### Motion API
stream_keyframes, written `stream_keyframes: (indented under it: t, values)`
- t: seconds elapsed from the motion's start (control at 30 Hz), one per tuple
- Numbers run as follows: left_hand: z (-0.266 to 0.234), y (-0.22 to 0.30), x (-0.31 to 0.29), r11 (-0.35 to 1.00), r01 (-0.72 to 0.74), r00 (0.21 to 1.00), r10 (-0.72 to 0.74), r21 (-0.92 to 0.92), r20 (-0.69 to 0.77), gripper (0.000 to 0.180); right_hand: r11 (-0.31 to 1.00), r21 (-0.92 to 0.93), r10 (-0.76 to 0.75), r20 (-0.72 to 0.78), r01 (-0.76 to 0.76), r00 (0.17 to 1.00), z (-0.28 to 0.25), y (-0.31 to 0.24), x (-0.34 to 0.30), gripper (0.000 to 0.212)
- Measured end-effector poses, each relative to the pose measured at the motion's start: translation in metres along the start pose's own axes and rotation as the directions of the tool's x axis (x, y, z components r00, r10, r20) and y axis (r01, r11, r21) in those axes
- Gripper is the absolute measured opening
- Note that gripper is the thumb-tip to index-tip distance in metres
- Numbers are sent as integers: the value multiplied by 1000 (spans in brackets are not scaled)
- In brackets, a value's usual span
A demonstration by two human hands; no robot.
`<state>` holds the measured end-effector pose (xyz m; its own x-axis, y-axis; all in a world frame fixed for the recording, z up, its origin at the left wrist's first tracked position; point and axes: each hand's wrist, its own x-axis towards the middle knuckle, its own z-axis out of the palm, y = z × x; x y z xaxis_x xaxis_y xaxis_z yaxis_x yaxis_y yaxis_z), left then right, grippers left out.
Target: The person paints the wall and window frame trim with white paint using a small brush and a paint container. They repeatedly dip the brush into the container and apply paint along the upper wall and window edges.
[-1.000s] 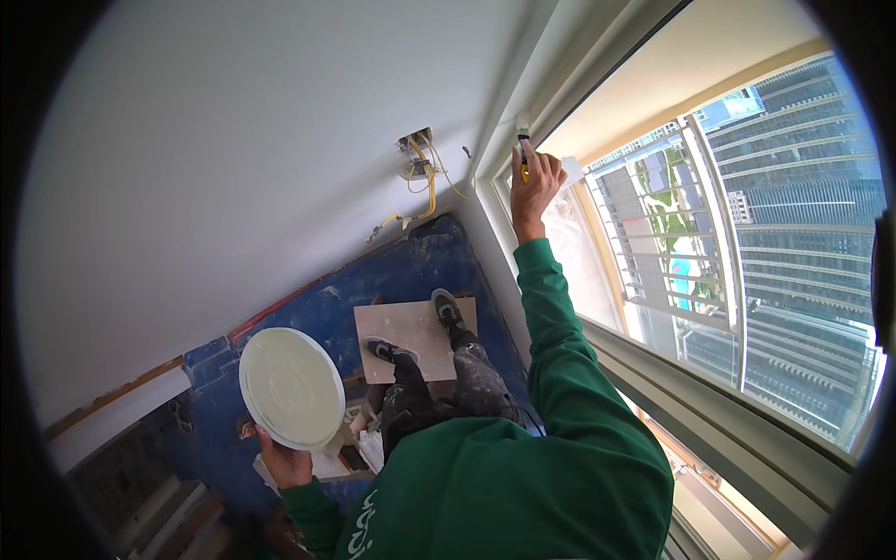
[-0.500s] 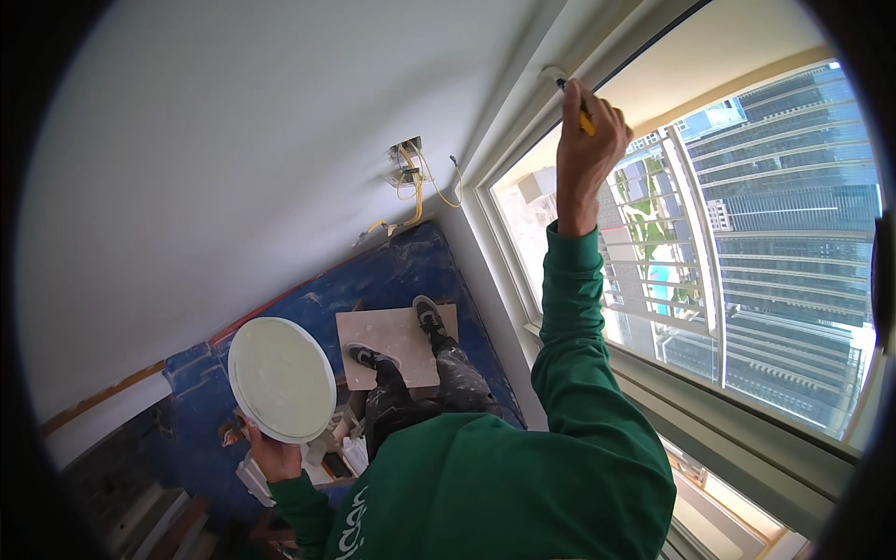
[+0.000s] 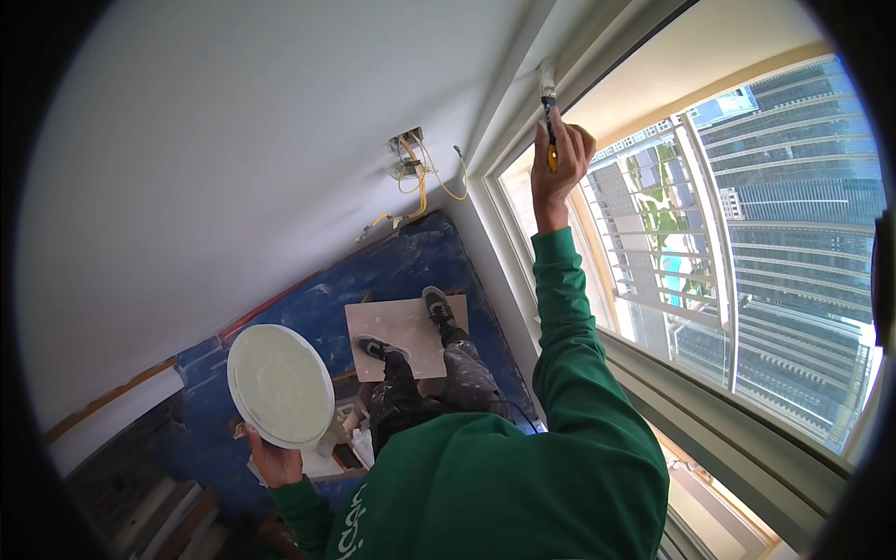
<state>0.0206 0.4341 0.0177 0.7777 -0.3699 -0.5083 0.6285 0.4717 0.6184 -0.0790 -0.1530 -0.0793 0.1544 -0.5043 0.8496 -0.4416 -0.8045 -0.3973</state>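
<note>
My right hand [image 3: 564, 161] is raised and closed around a paintbrush [image 3: 549, 105] with a dark and yellow handle. Its pale bristles touch the white ledge above the window frame [image 3: 505, 224]. Low on the left, my left hand [image 3: 276, 461] grips the lower edge of a round white bucket lid [image 3: 280, 385]. The lid is tilted, with its whitish, smeared face showing. Part of the left fingers is hidden behind it.
My shoes stand on a paint-spotted pale board [image 3: 399, 322] over a blue floor covering [image 3: 308, 297]. Yellow wires [image 3: 417, 177] hang from an open box in the white wall [image 3: 215, 168]. A window [image 3: 784, 224] with outside railings is on the right. Planks [image 3: 173, 523] lie lower left.
My right hand has shifted left and slightly down, and the brush now points more upright, with more of its bristles showing. The lid stays in my left hand, nearly unmoved.
</note>
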Motion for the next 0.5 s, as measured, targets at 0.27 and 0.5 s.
stream_keyframes:
  t: [0.27, 0.5]
  values:
    - [20, -7, -12, 997, 25, 994, -17, 73, -106, 50, 979, -133, 188, 301, -154, 935, 34, 29, -145, 34]
    - [25, -24, -11, 997, 33, 998, -30, 69, -46, 50, 912, -212, 409, 430, -350, 805, 27, 31, -149, 22]
